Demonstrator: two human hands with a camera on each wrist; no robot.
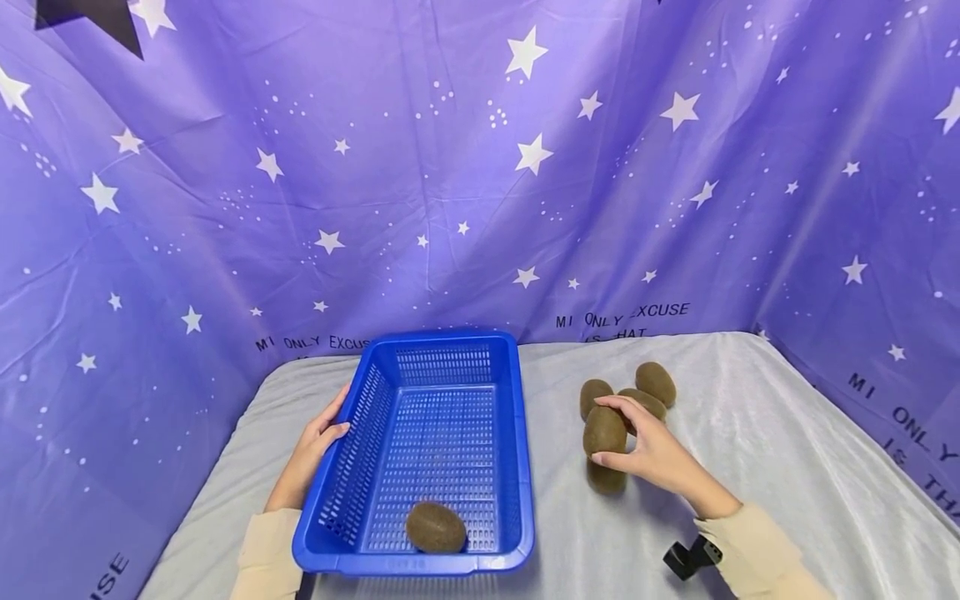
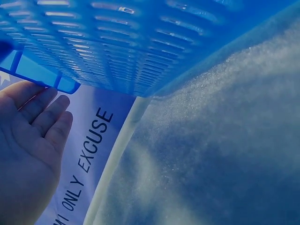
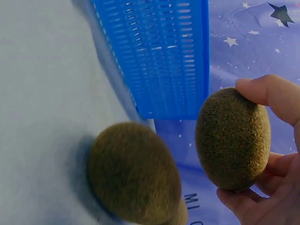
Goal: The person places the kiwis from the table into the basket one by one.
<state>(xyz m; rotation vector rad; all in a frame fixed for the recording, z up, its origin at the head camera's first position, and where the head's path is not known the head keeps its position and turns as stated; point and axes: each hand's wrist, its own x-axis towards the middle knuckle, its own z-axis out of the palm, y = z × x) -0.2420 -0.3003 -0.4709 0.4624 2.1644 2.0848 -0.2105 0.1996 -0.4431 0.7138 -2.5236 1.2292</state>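
Note:
A blue plastic basket (image 1: 523, 450) with slotted walls stands on the cloth, one brown kiwi (image 1: 435, 527) lying at its near end. At its left rim is my left hand (image 1: 311, 450), thumb over the edge and fingers against the outside; the left wrist view shows the fingers (image 2: 56, 110) beneath the rim. My right hand (image 1: 656, 450) grips another kiwi (image 1: 604, 431) between thumb and fingers, to the right of the basket. In the right wrist view this held kiwi (image 3: 233, 140) appears raised, beside a loose kiwi (image 3: 133, 173).
Several loose kiwis lie around the right hand, including one at the back (image 1: 656, 384) and one nearer (image 1: 606, 477). A grey-white cloth (image 1: 787, 442) covers the table. Behind hangs a purple curtain (image 1: 450, 167) with white stars. A black device (image 1: 692, 557) sits by the right sleeve.

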